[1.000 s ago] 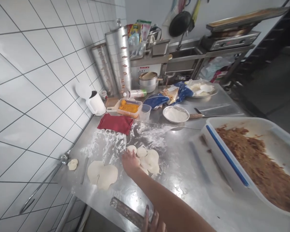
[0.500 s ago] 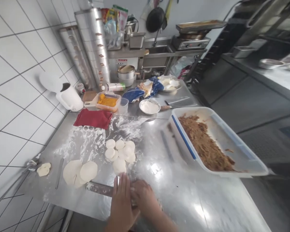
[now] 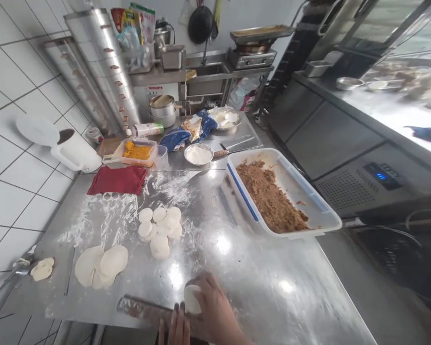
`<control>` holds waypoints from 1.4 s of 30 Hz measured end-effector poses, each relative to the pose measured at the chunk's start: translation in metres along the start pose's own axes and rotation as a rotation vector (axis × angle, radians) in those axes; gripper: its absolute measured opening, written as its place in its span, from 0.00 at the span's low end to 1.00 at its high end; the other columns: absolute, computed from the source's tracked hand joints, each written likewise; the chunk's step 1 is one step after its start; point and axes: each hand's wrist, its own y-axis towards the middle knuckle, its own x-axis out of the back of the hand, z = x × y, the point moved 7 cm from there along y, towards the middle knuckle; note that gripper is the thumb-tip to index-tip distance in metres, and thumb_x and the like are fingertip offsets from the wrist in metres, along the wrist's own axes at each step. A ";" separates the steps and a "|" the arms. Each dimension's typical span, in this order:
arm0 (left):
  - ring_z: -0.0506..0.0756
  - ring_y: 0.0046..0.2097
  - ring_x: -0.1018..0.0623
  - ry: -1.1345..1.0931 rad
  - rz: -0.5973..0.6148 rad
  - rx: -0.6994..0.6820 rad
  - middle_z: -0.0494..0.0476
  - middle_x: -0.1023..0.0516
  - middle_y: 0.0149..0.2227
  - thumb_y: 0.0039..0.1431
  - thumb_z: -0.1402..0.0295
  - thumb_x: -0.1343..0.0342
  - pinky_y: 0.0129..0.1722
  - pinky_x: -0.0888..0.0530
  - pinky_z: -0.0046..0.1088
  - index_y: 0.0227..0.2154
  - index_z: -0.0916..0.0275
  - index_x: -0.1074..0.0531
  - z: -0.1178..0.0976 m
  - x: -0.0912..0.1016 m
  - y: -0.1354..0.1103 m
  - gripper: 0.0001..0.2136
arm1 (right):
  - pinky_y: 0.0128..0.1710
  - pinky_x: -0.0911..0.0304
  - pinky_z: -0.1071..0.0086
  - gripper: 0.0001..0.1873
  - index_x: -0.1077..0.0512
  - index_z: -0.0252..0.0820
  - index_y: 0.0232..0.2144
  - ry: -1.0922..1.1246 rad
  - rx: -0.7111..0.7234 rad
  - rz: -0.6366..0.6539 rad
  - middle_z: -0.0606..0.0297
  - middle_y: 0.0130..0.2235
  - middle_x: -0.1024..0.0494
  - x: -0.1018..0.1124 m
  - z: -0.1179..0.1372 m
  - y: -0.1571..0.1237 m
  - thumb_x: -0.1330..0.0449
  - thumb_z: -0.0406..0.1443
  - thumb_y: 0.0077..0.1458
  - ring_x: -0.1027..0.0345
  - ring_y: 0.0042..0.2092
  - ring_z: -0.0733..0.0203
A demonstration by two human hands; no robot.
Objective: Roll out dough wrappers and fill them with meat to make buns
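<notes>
My left hand (image 3: 174,328) lies with its fingers stretched flat over a flour-dusted rolling pin (image 3: 140,306) at the table's near edge. Just to its right, my right hand (image 3: 215,306) curls its fingers over the edge of a small round dough wrapper (image 3: 191,299). Its fingertips are partly hidden. Ahead is a cluster of small flattened dough rounds (image 3: 160,245), several of them overlapping. To the left, larger rolled wrappers (image 3: 114,259) overlap in a pile, and some dough scraps (image 3: 42,269) sit near the left edge.
An open plastic tub (image 3: 326,211) of brown filling (image 3: 269,196) stands at the right. Farther back are a red cloth (image 3: 118,180), a container of orange paste (image 3: 138,151), a bowl of flour (image 3: 198,154) and a blue bag (image 3: 175,138). A tiled wall (image 3: 14,191) borders the left side.
My left hand and the rolling pin have moved nearer to me. My right hand has come off the pin onto a dough wrapper that now shows. The view has swung to the right.
</notes>
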 end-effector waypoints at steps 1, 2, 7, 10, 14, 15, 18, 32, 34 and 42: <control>0.70 0.76 0.48 0.006 -0.028 -0.008 0.65 0.41 0.73 0.56 0.61 0.33 0.70 0.38 0.61 0.74 0.63 0.50 -0.004 0.001 -0.002 0.46 | 0.49 0.32 0.63 0.19 0.23 0.47 0.44 0.009 -0.024 -0.009 0.56 0.48 0.21 0.000 -0.003 -0.005 0.53 0.29 0.66 0.25 0.50 0.53; 0.70 0.76 0.47 -0.008 -0.006 -0.002 0.66 0.41 0.73 0.57 0.60 0.34 0.71 0.38 0.62 0.74 0.64 0.50 -0.005 -0.002 0.002 0.46 | 0.50 0.32 0.62 0.22 0.24 0.45 0.47 0.016 -0.047 -0.019 0.54 0.50 0.21 0.000 -0.006 -0.008 0.56 0.29 0.66 0.26 0.51 0.52; 0.72 0.74 0.42 -0.152 0.262 0.033 0.71 0.45 0.74 0.60 0.49 0.40 0.70 0.38 0.62 0.74 0.69 0.51 -0.005 -0.020 0.036 0.47 | 0.54 0.34 0.58 0.14 0.23 0.46 0.41 0.031 -0.072 -0.027 0.56 0.46 0.20 0.003 -0.016 0.004 0.48 0.31 0.64 0.27 0.53 0.48; 0.72 0.75 0.44 -0.129 0.118 0.003 0.67 0.42 0.73 0.59 0.53 0.38 0.69 0.36 0.63 0.75 0.63 0.54 -0.011 -0.001 0.014 0.48 | 0.47 0.32 0.62 0.14 0.24 0.46 0.35 0.058 -0.130 -0.045 0.57 0.43 0.21 0.005 -0.024 -0.005 0.50 0.34 0.67 0.25 0.47 0.51; 0.69 0.76 0.46 -0.137 0.087 0.001 0.67 0.42 0.73 0.60 0.56 0.38 0.71 0.40 0.61 0.74 0.66 0.54 -0.014 -0.006 0.013 0.46 | 0.49 0.32 0.60 0.21 0.26 0.44 0.45 0.081 -0.178 -0.083 0.54 0.48 0.21 0.005 -0.030 -0.019 0.59 0.35 0.71 0.24 0.49 0.51; 0.70 0.75 0.45 -0.161 0.144 0.012 0.69 0.43 0.73 0.60 0.54 0.39 0.72 0.40 0.60 0.74 0.68 0.52 -0.013 -0.014 0.023 0.45 | 0.52 0.33 0.59 0.19 0.26 0.45 0.47 0.083 -0.161 -0.085 0.54 0.49 0.21 0.006 -0.029 -0.016 0.57 0.35 0.70 0.26 0.52 0.50; 0.72 0.74 0.43 -0.165 0.240 0.033 0.71 0.46 0.74 0.58 0.50 0.38 0.72 0.40 0.62 0.73 0.71 0.49 -0.012 -0.023 0.041 0.47 | 0.56 0.36 0.59 0.14 0.23 0.48 0.41 0.095 -0.106 -0.074 0.59 0.46 0.19 0.010 -0.028 -0.001 0.50 0.34 0.66 0.27 0.53 0.49; 0.67 0.76 0.48 -0.063 0.016 -0.054 0.66 0.49 0.75 0.59 0.61 0.38 0.74 0.46 0.59 0.73 0.67 0.50 -0.023 -0.017 -0.001 0.43 | 0.49 0.32 0.61 0.18 0.25 0.46 0.37 0.135 -0.199 -0.081 0.57 0.44 0.19 0.014 -0.041 -0.016 0.55 0.34 0.67 0.24 0.48 0.52; 0.64 0.77 0.51 0.004 -0.115 -0.095 0.64 0.52 0.76 0.59 0.66 0.39 0.75 0.51 0.57 0.74 0.66 0.53 -0.029 -0.008 -0.016 0.44 | 0.47 0.31 0.61 0.22 0.26 0.45 0.44 0.140 -0.228 -0.071 0.55 0.45 0.19 0.015 -0.042 -0.027 0.60 0.34 0.69 0.23 0.47 0.52; 0.73 0.75 0.44 -0.106 0.189 0.022 0.71 0.44 0.74 0.58 0.48 0.39 0.70 0.39 0.64 0.73 0.68 0.49 -0.018 -0.022 0.027 0.47 | 0.46 0.34 0.65 0.10 0.23 0.44 0.36 0.102 -0.209 0.006 0.57 0.45 0.19 0.012 -0.036 -0.008 0.44 0.31 0.56 0.24 0.48 0.51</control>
